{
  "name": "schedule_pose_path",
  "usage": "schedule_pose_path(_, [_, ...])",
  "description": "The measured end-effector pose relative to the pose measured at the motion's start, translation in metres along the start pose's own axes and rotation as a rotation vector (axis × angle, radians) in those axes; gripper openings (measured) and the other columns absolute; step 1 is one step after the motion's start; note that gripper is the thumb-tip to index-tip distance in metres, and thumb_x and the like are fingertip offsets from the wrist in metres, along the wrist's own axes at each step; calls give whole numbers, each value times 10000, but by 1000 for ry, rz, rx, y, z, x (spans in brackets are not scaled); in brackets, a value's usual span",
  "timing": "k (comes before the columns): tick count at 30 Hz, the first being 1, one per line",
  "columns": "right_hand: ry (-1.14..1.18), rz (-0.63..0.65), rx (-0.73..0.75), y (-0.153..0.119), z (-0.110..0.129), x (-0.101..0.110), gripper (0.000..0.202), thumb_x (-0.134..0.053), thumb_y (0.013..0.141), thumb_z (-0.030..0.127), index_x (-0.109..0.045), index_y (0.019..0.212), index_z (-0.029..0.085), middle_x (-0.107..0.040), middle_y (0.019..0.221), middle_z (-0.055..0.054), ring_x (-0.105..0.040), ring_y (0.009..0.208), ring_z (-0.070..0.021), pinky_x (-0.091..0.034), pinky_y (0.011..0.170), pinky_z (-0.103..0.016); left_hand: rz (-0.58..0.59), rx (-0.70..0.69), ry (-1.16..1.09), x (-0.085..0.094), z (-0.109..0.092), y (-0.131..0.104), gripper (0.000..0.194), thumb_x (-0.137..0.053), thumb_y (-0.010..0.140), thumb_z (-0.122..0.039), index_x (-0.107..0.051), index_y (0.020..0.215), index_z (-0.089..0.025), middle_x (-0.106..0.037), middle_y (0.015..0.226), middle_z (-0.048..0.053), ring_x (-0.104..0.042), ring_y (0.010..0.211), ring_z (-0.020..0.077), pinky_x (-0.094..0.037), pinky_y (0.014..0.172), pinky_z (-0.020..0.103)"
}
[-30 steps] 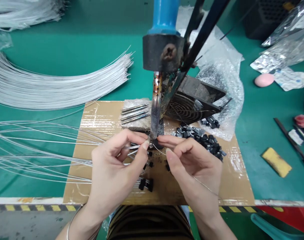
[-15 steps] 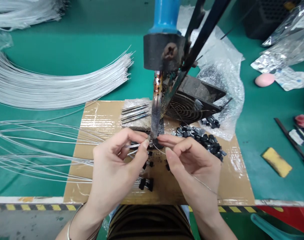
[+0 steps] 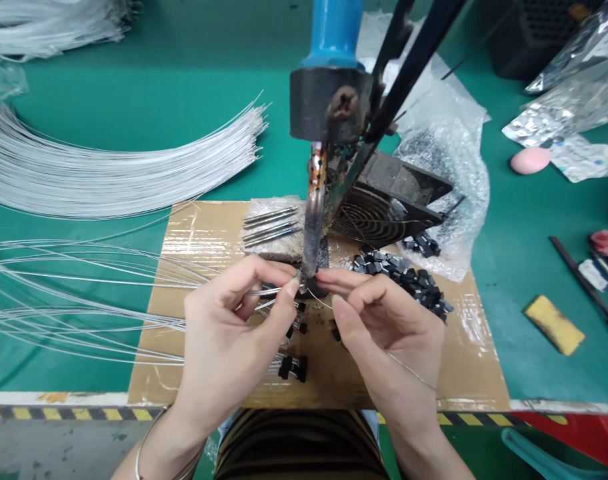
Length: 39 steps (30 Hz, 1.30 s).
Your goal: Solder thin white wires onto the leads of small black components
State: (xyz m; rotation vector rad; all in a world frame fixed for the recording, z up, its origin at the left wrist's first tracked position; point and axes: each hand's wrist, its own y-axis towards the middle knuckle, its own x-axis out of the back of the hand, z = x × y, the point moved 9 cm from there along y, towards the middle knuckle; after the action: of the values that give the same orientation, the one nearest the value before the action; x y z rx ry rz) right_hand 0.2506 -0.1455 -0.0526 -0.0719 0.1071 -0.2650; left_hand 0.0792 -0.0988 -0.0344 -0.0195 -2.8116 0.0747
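Note:
My left hand point(image 3: 234, 340) pinches the end of a thin white wire point(image 3: 169, 285) between thumb and forefinger, right under the tip of an upright soldering iron point(image 3: 313, 230). A shiny strip shows along the fingers, and the joint at the fingertips is too small to make out. My right hand point(image 3: 394, 340) is closed on thin solder wire point(image 3: 411, 375), which runs across the palm and curves to the iron's tip. Below the left fingers, small black connectors point(image 3: 293, 367) with wires lie on the cardboard point(image 3: 459, 373).
A fan point(image 3: 374, 213) stands behind the iron, beside a pile of black parts point(image 3: 409, 273). Metal rods point(image 3: 271, 227) rest on a pad. White wire bundles point(image 3: 109, 177) lie left. Bubble wrap point(image 3: 464, 187), a yellow sponge point(image 3: 554, 325) and a pink egg-shaped object point(image 3: 531, 161) are right.
Almost nothing differs. The view has shifted very slightly; both hands keep their pinch at the iron's tip.

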Motion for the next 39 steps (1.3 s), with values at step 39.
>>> schedule_pose_path(39, [-77, -34, 125, -3, 3, 0, 247, -700, 909, 45, -640, 783, 249, -825, 1090, 9, -771, 1088, -158, -584, 1002, -285, 33, -85, 59, -1, -1, 0, 160, -746, 870, -111, -733, 806, -258, -765, 849, -61, -678, 738, 103, -455, 574, 213])
